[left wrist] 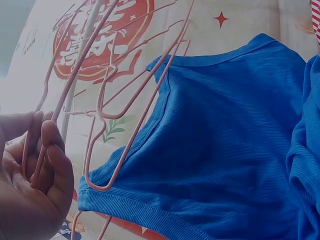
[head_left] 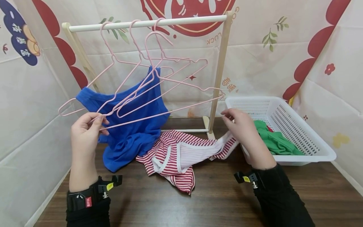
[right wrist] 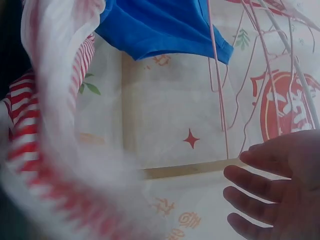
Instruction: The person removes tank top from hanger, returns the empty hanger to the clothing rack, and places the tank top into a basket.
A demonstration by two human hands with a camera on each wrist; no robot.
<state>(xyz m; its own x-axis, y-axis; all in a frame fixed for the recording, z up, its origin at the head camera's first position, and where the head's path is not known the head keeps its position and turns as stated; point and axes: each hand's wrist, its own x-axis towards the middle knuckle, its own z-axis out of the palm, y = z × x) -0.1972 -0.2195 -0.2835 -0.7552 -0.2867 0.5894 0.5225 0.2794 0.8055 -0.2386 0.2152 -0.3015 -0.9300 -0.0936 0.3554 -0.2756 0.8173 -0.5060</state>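
My left hand (head_left: 88,132) pinches a pink wire hanger (head_left: 170,111) by its left end, and in the left wrist view its two wires (left wrist: 70,80) run between thumb and fingers. The hanger's hook is off the rail. Near the hanger's far end is my right hand (head_left: 244,129), its fingers (right wrist: 255,182) spread and holding nothing. A red-and-white striped garment (head_left: 184,183) lies crumpled on the table; one end rises below the right hand, blurred in the right wrist view. Behind the left hand, a blue tank top (head_left: 127,145) hangs from another hanger.
A wooden rack with a white rail (head_left: 193,21) stands at the back, with several pink hangers on it. To the right is a white plastic basket (head_left: 314,135) holding a green garment (head_left: 278,142) and something red. Printed cloth walls surround the brown table (head_left: 215,201).
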